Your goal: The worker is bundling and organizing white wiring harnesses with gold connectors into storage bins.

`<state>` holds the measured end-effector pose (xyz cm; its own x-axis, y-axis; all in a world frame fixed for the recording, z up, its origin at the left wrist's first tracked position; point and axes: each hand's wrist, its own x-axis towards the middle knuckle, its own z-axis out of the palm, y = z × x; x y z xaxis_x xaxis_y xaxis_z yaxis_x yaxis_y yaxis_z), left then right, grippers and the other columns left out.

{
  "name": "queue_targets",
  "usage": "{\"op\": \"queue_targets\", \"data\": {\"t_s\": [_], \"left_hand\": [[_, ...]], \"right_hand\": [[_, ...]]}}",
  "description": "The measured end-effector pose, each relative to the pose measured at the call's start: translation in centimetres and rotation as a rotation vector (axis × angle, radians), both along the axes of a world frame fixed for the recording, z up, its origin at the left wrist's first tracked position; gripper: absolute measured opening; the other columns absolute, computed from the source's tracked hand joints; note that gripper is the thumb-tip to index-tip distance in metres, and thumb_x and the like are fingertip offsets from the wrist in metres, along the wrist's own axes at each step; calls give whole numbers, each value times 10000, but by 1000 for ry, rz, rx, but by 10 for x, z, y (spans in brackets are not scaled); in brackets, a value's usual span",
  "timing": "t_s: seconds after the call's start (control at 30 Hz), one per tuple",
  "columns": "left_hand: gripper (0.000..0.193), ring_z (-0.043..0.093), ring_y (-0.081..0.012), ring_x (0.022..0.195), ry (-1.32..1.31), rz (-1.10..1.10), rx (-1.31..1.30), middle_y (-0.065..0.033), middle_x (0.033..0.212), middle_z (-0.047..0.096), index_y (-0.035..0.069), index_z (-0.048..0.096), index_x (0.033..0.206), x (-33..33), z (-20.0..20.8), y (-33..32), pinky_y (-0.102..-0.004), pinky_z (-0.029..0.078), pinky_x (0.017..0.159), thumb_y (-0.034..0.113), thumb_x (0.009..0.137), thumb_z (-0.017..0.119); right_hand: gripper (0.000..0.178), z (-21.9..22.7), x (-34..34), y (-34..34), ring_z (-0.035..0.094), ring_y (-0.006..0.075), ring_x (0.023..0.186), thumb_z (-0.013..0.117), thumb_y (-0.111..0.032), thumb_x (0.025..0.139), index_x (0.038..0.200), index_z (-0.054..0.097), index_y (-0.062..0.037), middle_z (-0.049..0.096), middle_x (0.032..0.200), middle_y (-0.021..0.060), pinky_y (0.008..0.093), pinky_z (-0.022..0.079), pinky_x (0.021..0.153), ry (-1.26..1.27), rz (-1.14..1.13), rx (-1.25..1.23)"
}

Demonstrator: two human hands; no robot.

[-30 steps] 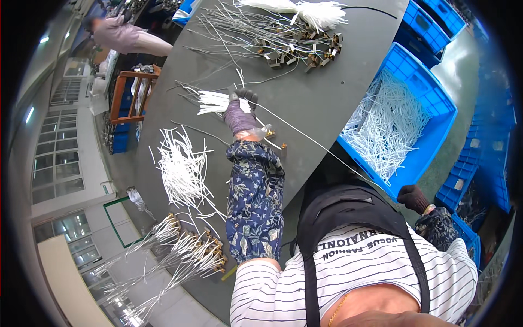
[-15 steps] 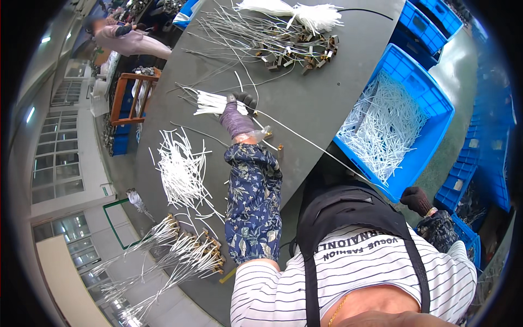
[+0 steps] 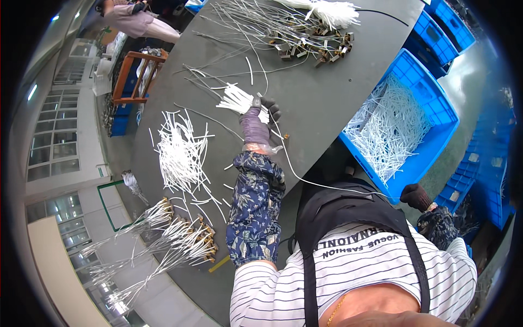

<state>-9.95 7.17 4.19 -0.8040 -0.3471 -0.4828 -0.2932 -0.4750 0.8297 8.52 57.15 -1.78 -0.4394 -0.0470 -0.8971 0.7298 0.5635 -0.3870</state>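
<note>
My left hand [image 3: 261, 111], in a dark glove with a purple wrap at the wrist, is closed around a bundle of short white tubes [image 3: 236, 98] above the grey table. A long pale wire [image 3: 321, 187] runs in a sagging curve from my left hand across my apron. It ends at my right hand [image 3: 417, 197], which is in a dark knitted glove, low at the right beside the blue crate; its fingers are closed on the wire's end. Thin grey wires [image 3: 204, 78] lie just beyond the bundle. A small brass-coloured piece [image 3: 287, 136] is near my left wrist.
A loose pile of white tubes [image 3: 180, 152] lies left on the table [image 3: 321, 103]. Wires with metal blocks [image 3: 321, 49] lie at the far side; more wired pieces [image 3: 188, 240] are near left. The blue crate [image 3: 430, 158] holds many white tubes. A person [image 3: 141, 22] stands far left.
The pale wire was stretched nearly straight and now hangs in a slack curve. My left hand with the tubes has shifted slightly right; the whole view has shifted a little too.
</note>
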Motion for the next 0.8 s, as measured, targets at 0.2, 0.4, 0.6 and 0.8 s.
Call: {"op": "queue_targets", "data": {"t_s": [0.2, 0.4, 0.6, 0.8], "left_hand": [[249, 639, -178, 673, -63, 30, 62, -96, 857, 657, 24, 591, 1043, 4, 17, 1, -278, 555, 555, 251, 943, 571], [191, 630, -171, 633, -11, 27, 96, -96, 846, 662, 38, 567, 1019, 0, 24, -2, -270, 544, 522, 213, 942, 564], [202, 642, -197, 643, -33, 97, 104, -115, 857, 664, 25, 567, 1019, -5, 18, -10, -289, 554, 523, 211, 939, 569], [206, 641, -202, 631, -9, -19, -7, -129, 831, 661, 14, 570, 995, -6, 22, -10, -303, 553, 512, 211, 934, 576]], "right_hand": [[108, 1, 0, -3, 507, 113, 503, 723, -110, 673, 733, 666, -41, 595, 622, 34, 273, 402, 455, 50, 27, -39], [114, 1, -2, -2, 519, 111, 503, 723, -122, 675, 734, 670, -39, 599, 626, 36, 268, 418, 458, 57, -9, -35], [117, 5, -2, -3, 524, 111, 508, 720, -127, 682, 734, 668, -36, 607, 635, 35, 268, 420, 461, 78, -7, -55], [119, 9, -5, -7, 522, 110, 509, 717, -128, 686, 745, 667, -37, 606, 639, 33, 268, 418, 463, 70, 16, -51]]}}
